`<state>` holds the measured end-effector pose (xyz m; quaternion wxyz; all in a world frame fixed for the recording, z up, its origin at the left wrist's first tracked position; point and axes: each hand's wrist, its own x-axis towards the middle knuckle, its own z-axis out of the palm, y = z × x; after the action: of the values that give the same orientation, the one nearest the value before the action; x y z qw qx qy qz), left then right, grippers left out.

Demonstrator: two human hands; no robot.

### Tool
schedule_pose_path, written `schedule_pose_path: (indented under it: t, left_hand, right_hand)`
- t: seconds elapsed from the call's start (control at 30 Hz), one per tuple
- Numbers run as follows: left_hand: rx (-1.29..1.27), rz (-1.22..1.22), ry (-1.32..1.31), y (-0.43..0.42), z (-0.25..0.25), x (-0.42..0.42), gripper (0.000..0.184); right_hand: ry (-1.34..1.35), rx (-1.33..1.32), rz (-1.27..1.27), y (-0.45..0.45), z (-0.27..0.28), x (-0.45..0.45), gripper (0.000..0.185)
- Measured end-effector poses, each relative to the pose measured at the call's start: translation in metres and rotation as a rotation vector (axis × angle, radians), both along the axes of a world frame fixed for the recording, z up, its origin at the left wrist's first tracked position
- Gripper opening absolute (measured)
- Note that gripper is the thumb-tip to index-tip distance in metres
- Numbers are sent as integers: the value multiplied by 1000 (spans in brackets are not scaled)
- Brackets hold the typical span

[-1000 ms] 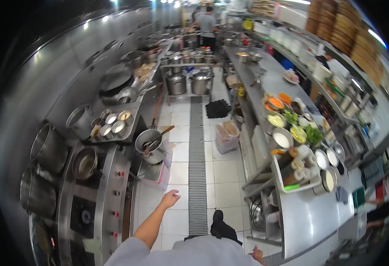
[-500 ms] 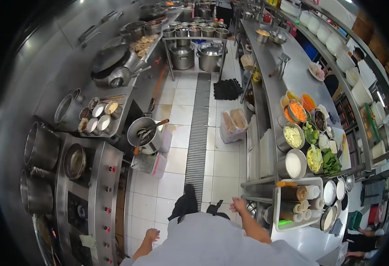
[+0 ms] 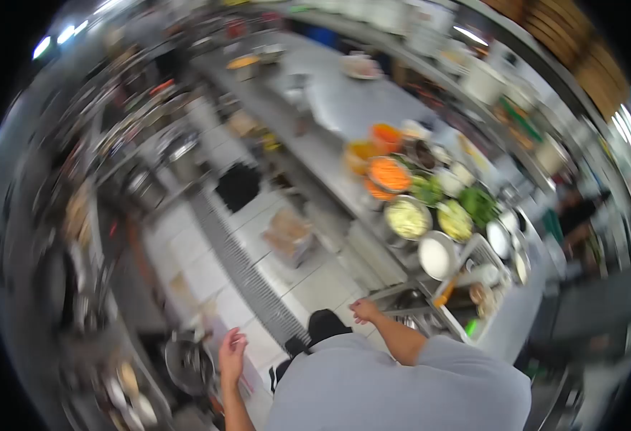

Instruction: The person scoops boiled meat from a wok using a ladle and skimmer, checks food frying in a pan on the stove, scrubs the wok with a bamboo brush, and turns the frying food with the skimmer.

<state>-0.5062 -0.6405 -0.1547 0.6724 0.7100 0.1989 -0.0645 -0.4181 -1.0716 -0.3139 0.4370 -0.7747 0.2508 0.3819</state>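
Observation:
My left hand [image 3: 233,350] hangs over the tiled floor, open with its fingers a little bent, near the pot [image 3: 189,363] on the left. Out in front of my body, my right hand [image 3: 363,311] is loosely open and touches nothing. It is nearest to the steel counter's lower shelf and the tray of bottles [image 3: 482,276]. On the counter beyond stand bowls of shredded orange food [image 3: 388,174], pale chopped food [image 3: 407,218], leafy greens [image 3: 479,207] and a white substance [image 3: 437,256].
A floor drain grate [image 3: 243,266] runs ahead, beside a black mat [image 3: 238,187] and a bag-lined container [image 3: 288,233]. The long steel counter [image 3: 330,93] borders the right. Pots [image 3: 146,188] and stove equipment line the blurred left side. A person [image 3: 154,43] stands far off.
The view has swung toward the right-hand counter and tilted. My body has moved forward along the aisle. Both hands remain free, and my left hand is now raised further forward.

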Motion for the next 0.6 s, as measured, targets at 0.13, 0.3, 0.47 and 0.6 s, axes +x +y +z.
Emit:
schedule_pose_path:
  t: [0.13,0.3,0.47,0.6]
  left_hand:
    - [68,-144,-100,13,38,131,40]
    - [115,-210,-75,15,45,229,39]
    - [-16,-132,11,36,27,252,39]
    - [102,-36,27,56,44,268,38]
  right_hand:
    - [52,-125,-80,6,3,10,41]
    - [280,-185,-58,23,-35,19,48]
    - [478,-153,130,69,-19,137,30]
    - [233,-1,299,112,-62,284,24]
